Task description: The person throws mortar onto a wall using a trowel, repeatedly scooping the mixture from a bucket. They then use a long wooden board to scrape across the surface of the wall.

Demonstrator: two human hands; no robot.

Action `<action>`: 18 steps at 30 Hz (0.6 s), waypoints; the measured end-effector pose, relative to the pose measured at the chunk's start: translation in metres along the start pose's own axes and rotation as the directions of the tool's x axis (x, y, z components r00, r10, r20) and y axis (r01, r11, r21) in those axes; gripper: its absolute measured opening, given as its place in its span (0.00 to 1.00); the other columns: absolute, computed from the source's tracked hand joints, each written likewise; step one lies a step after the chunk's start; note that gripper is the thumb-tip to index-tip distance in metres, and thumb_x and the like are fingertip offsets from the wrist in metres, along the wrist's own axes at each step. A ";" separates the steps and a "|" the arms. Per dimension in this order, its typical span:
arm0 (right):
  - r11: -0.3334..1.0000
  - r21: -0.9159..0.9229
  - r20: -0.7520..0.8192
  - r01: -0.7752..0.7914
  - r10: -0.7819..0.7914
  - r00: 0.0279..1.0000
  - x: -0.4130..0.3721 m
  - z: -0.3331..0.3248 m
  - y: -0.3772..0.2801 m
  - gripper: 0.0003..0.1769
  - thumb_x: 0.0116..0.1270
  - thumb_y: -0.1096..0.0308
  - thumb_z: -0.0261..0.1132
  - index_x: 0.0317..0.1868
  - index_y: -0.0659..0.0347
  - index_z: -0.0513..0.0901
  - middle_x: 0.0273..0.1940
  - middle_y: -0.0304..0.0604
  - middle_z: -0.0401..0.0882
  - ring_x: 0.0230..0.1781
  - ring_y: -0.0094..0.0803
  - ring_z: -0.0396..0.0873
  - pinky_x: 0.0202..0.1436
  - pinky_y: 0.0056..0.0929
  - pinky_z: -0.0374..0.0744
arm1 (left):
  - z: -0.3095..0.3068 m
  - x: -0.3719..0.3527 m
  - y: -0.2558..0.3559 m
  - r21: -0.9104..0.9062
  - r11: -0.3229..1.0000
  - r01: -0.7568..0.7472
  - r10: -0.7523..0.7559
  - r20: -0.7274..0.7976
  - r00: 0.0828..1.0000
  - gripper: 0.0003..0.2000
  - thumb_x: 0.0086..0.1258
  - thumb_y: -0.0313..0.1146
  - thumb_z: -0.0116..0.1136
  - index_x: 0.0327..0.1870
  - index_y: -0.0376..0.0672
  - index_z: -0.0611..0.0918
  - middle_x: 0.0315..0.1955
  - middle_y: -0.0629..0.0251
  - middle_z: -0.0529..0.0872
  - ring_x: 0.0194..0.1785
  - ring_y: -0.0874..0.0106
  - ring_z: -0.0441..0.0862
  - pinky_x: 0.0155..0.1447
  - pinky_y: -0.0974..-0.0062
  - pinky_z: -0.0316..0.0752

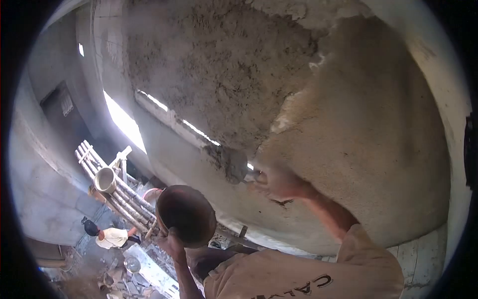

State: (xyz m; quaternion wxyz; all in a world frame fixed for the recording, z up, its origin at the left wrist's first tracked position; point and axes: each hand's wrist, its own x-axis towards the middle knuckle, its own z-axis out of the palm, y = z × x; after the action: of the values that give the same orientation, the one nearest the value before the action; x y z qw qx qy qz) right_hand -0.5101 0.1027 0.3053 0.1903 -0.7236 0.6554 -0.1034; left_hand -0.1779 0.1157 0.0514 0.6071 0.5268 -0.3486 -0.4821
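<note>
My left hand [172, 244] grips the rim of a dark, round bucket [187, 214], held at my left side with its mouth facing me. Shadow hides what is inside the bucket. My right hand [280, 183], blurred by motion, is closed around the handle of a trowel [235, 164]. The trowel's blade lies against the wall, at the lower edge of the rough wet mortar [214, 65]. Smoother, browner plaster [368, 124] covers the wall to the right.
Narrow bright slots [199, 132] cut through the wall by the trowel. On the left stands a scaffold of wooden poles [127, 199] with a pale bucket [105, 180] on it. Below, another person [112, 237] is near rubble [119, 279] and a light plank [154, 271].
</note>
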 end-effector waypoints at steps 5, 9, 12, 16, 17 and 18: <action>0.983 0.057 0.107 0.176 -0.181 0.978 -0.037 -0.109 -0.090 0.18 0.72 0.61 0.74 0.52 0.68 0.86 0.34 0.48 0.88 0.33 0.31 0.86 0.40 0.35 0.82 | -0.021 0.003 -0.020 0.074 0.994 0.081 -0.065 -0.196 0.978 0.13 0.57 0.27 0.60 0.40 0.27 0.88 0.31 0.62 0.88 0.32 0.71 0.82 0.41 0.69 0.78; 0.867 0.167 0.021 0.469 -0.479 0.878 -0.059 -0.144 -0.121 0.14 0.70 0.62 0.74 0.48 0.63 0.88 0.33 0.43 0.88 0.32 0.28 0.85 0.40 0.34 0.82 | -0.019 0.004 -0.011 0.121 0.993 -0.001 0.030 -0.241 0.970 0.13 0.58 0.29 0.60 0.37 0.26 0.87 0.29 0.61 0.87 0.31 0.70 0.81 0.40 0.67 0.77; 0.698 0.164 -0.132 0.697 -0.685 0.716 -0.038 -0.164 -0.104 0.15 0.71 0.60 0.73 0.52 0.60 0.88 0.38 0.43 0.88 0.36 0.29 0.86 0.42 0.34 0.84 | -0.019 0.014 -0.008 0.131 0.991 0.009 0.029 -0.285 0.958 0.15 0.59 0.32 0.60 0.39 0.26 0.87 0.30 0.60 0.87 0.32 0.69 0.81 0.41 0.65 0.77; 0.892 0.452 -0.550 0.008 0.271 0.790 -0.031 -0.218 0.011 0.22 0.76 0.61 0.68 0.66 0.58 0.80 0.52 0.46 0.84 0.48 0.32 0.85 0.50 0.36 0.86 | -0.036 0.011 -0.016 0.252 0.966 0.055 0.042 -0.363 0.931 0.18 0.58 0.32 0.61 0.43 0.24 0.88 0.32 0.55 0.89 0.36 0.65 0.85 0.45 0.65 0.80; 0.999 -0.003 -0.639 -0.033 0.023 0.769 -0.061 -0.221 0.022 0.23 0.78 0.61 0.65 0.67 0.62 0.78 0.57 0.48 0.82 0.55 0.35 0.83 0.60 0.39 0.83 | -0.065 0.023 -0.059 0.348 0.937 0.018 0.135 -0.411 0.902 0.18 0.58 0.31 0.61 0.43 0.24 0.88 0.31 0.55 0.89 0.35 0.64 0.86 0.45 0.65 0.81; 0.884 -0.443 -0.683 -0.148 -0.226 0.694 -0.091 -0.222 0.034 0.24 0.80 0.61 0.62 0.68 0.67 0.76 0.61 0.49 0.80 0.61 0.38 0.80 0.70 0.42 0.79 | -0.057 0.028 -0.047 0.326 0.944 0.056 0.083 -0.397 0.914 0.18 0.57 0.31 0.61 0.43 0.25 0.89 0.30 0.55 0.89 0.34 0.63 0.86 0.44 0.65 0.82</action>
State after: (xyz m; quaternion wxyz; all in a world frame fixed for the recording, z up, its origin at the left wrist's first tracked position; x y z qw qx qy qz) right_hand -0.6403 0.1594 0.5013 -0.2622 -0.6628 0.6655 -0.2215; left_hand -0.1273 0.1076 -0.0080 0.5721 0.7071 -0.2948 -0.2930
